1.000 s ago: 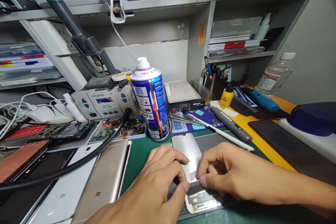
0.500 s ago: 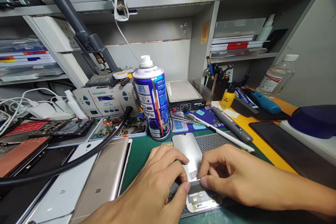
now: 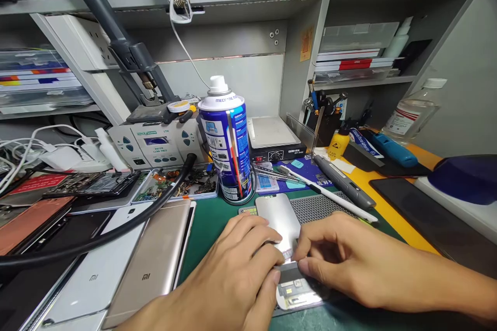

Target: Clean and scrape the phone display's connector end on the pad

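Observation:
A silver-backed phone panel [image 3: 277, 217] lies on the grey perforated mat in front of me. Across its lower part runs a thin dark grey strip [image 3: 289, 270]. My left hand [image 3: 236, 274] comes in from the lower left, its bent fingers over the panel and its thumb and forefinger closed at the strip's left end. At the other end, the thumb and forefinger of my right hand [image 3: 345, 264] pinch the strip's edge. Below the strip, a white-edged end of the panel [image 3: 301, 300] shows small contacts and parts. My fingers partly cover the panel's sides.
A blue spray can [image 3: 229, 150] stands close behind my hands. Several phones, including a gold one [image 3: 155, 258], lie on the left under a thick black cable [image 3: 128, 230]. A white-handled brush [image 3: 330, 194] and a grey pen-shaped tool [image 3: 345, 183] lie to the right.
My left forefinger has shifted slightly right along the strip, and its knuckles sit a little flatter. The right hand keeps its pinch. The view has tilted slightly.

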The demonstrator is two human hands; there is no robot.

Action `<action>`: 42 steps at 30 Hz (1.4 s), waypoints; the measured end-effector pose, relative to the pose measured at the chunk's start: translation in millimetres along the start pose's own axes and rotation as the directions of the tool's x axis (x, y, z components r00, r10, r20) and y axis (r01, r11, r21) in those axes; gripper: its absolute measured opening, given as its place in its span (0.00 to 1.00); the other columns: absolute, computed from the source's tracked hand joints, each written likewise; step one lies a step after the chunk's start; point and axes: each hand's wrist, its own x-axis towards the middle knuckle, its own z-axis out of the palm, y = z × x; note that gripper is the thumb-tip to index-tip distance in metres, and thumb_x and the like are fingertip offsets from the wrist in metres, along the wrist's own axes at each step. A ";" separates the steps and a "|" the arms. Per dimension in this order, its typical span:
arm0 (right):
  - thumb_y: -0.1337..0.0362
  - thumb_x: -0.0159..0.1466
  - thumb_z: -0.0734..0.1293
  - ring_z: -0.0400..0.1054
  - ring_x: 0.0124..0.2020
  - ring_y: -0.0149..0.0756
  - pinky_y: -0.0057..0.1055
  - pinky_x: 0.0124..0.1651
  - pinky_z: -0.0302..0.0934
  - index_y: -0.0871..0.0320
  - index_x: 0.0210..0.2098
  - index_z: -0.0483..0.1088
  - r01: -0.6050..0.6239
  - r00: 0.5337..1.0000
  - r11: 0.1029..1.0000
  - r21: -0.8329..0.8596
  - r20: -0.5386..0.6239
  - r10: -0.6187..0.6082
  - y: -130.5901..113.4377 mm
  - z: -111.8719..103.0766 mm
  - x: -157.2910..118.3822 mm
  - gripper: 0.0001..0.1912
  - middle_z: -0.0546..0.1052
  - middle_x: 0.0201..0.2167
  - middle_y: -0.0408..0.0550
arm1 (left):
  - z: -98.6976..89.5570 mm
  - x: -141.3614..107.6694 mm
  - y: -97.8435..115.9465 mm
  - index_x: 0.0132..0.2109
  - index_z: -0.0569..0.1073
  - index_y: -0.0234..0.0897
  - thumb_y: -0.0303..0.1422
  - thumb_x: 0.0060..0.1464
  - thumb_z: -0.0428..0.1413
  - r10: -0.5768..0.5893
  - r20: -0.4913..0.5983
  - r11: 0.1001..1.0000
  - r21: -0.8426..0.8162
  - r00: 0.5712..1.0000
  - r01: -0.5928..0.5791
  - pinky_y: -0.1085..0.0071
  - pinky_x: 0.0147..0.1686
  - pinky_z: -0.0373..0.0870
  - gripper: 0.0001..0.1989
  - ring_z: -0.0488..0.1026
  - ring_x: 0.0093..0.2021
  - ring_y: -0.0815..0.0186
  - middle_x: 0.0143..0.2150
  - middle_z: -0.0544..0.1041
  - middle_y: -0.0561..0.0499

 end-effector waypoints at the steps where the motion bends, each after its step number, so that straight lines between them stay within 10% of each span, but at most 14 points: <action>1: 0.66 0.68 0.67 0.62 0.26 0.31 0.26 0.27 0.53 0.57 0.36 0.79 0.004 1.000 1.000 -0.013 -0.004 -0.004 0.2 0.1 -0.1 0.07 0.73 0.25 0.39 | 0.2 -0.4 -0.3 0.49 0.77 0.35 0.23 0.67 0.53 0.012 -0.004 1.000 0.018 1.000 -0.012 0.52 0.70 0.64 0.10 0.72 0.59 0.56 0.53 0.79 0.46; 26: 0.63 0.69 0.67 0.63 0.26 0.32 0.26 0.28 0.53 0.58 0.36 0.79 0.030 0.998 0.987 -0.159 -0.043 -0.037 -4.9 2.2 -4.2 0.08 0.73 0.25 0.41 | 7.4 -3.4 -2.4 0.48 0.79 0.31 0.26 0.71 0.49 0.218 -0.075 0.950 0.245 0.973 -0.194 0.51 0.60 0.77 0.13 0.79 0.54 0.51 0.49 0.82 0.39; 31: 0.58 0.70 0.68 0.57 0.23 0.30 0.26 0.25 0.50 0.60 0.38 0.77 0.045 0.997 0.994 0.102 -0.070 -0.038 -1.5 -9.0 -1.3 0.11 0.67 0.22 0.38 | 10.6 -2.6 -4.4 0.49 0.78 0.32 0.25 0.70 0.50 0.232 -0.069 0.941 0.269 0.970 -0.206 0.51 0.59 0.77 0.12 0.78 0.54 0.50 0.48 0.81 0.40; 33: 0.53 0.70 0.68 0.53 0.23 0.29 0.27 0.25 0.49 0.60 0.36 0.76 0.076 0.955 0.991 0.110 -0.293 -0.041 3.8 -24.1 2.5 0.16 0.64 0.21 0.37 | 10.3 -2.9 -3.6 0.47 0.78 0.32 0.24 0.69 0.50 0.228 -0.061 0.940 0.273 0.972 -0.203 0.51 0.59 0.77 0.12 0.78 0.54 0.50 0.48 0.81 0.39; 37: 0.51 0.70 0.67 0.69 0.28 0.37 0.31 0.32 0.59 0.59 0.39 0.79 -0.022 0.684 0.973 -0.230 -0.713 -0.153 17.2 -59.1 11.1 0.17 0.78 0.29 0.46 | 9.0 -4.1 -2.0 0.49 0.78 0.31 0.24 0.69 0.49 0.214 -0.048 0.944 0.267 0.976 -0.194 0.51 0.60 0.76 0.12 0.77 0.56 0.50 0.50 0.81 0.39; 42: 0.55 0.73 0.64 0.73 0.34 0.41 0.35 0.37 0.63 0.59 0.43 0.80 -0.089 0.683 0.895 -0.437 -0.681 -0.265 26.4 -65.1 17.8 0.16 0.81 0.37 0.51 | 10.8 -3.6 -4.1 0.48 0.78 0.31 0.22 0.67 0.49 0.222 -0.056 0.945 0.259 0.973 -0.201 0.51 0.59 0.76 0.13 0.77 0.54 0.49 0.48 0.81 0.39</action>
